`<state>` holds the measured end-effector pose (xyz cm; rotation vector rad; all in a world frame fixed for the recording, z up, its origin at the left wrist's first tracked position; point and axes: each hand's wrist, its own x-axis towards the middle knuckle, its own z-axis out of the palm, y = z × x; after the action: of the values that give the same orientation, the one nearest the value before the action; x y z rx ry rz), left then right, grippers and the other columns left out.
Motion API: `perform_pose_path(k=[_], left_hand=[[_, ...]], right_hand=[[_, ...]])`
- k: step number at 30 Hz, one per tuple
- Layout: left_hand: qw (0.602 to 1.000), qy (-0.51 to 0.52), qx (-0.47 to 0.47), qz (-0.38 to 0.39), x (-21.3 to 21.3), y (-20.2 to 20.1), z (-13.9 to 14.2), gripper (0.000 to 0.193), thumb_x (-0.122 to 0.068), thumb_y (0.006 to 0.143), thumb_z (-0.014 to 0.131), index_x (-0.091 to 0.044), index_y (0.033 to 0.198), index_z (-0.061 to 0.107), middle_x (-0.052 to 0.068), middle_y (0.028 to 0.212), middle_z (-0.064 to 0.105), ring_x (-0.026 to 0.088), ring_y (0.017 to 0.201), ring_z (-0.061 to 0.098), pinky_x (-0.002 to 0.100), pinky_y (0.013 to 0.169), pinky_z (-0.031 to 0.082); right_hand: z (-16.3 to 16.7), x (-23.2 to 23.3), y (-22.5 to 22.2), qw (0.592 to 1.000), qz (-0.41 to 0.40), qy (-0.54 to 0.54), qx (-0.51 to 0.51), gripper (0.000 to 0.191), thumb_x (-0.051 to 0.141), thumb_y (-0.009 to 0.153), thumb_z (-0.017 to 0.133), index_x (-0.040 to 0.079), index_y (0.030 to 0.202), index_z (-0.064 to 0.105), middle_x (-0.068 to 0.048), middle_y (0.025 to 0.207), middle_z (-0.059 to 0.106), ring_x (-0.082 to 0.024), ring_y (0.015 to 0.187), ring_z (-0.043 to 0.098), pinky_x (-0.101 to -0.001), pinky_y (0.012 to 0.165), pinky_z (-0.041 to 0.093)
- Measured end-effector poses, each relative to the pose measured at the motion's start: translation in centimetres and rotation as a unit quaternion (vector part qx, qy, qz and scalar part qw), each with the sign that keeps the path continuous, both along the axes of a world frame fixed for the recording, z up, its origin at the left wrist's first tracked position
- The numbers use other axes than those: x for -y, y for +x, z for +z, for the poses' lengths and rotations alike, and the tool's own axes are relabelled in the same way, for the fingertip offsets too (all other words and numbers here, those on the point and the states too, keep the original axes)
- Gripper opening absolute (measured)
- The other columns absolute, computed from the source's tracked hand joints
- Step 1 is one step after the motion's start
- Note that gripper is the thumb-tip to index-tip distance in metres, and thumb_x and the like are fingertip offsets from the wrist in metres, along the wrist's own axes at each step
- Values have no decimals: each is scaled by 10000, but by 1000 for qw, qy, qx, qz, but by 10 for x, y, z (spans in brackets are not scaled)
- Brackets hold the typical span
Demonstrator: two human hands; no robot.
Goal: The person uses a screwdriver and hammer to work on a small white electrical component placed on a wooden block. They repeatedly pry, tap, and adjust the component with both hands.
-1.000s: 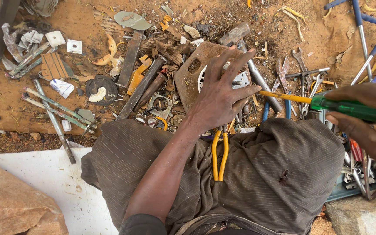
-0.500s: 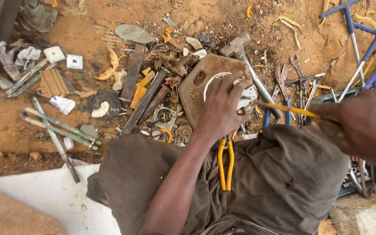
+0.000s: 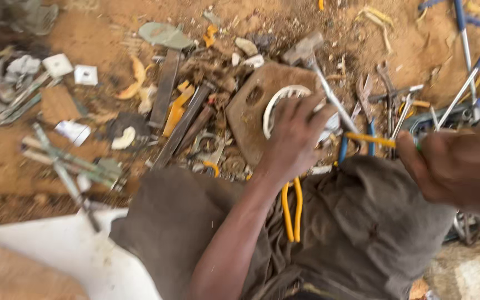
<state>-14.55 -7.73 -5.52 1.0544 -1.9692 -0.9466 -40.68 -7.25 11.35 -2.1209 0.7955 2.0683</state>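
My left hand (image 3: 295,136) lies over a white ring-shaped part (image 3: 274,108), fingers curled around its rim. The ring sits on a rusty brown plate (image 3: 250,119) on the sandy ground. My right hand (image 3: 455,166) is at the right edge, closed on a screwdriver with a yellow shaft (image 3: 370,140). The shaft points left toward the ring, and its handle is hidden in my fist. Yellow-handled pliers (image 3: 291,210) lie on the grey-brown cloth (image 3: 362,233) over my lap, just below my left wrist. The view is blurred.
Scrap covers the ground: flat metal bars (image 3: 165,94), a hammer (image 3: 305,51), white square plates (image 3: 58,65), and blue-handled tools (image 3: 468,44) at the upper right. A white sheet (image 3: 68,250) lies at the lower left.
My right hand has come in from the right, so the screwdriver tip is nearer the ring. The green handle no longer shows. My left hand stays on the ring.
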Motion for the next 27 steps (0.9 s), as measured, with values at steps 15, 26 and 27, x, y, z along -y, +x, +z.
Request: perform_pose_path(k=[15,26,27], left_hand=[[996,51,18,-65,12,48,8,800,-484,840,840,-336,1540,482,45,1585,479,306,1518,456,557,1274,394],[985,-127,23,116,-16,11,2,1180,-608,755,874,-221,1649,209,140,1604,342,358,1499,370,608,1277,337],[985,-119,11,128,-17,7,-1,1215,-585,781,887,-221,1683,159,147,1626,331,355,1512,368,598,1286,349]], right_hand=[[-62,-148,-122,746,-404,-345,401,455,226,908,697,86,1338,652,-125,934,757,-208,790,765,-371,692,627],[71,-70,72,856,-357,-310,210,486,458,919,598,388,1396,660,50,854,786,-163,570,744,-337,570,615],[72,-65,76,867,-357,-291,190,496,471,927,579,396,1412,641,66,885,783,-157,599,746,-333,573,621]])
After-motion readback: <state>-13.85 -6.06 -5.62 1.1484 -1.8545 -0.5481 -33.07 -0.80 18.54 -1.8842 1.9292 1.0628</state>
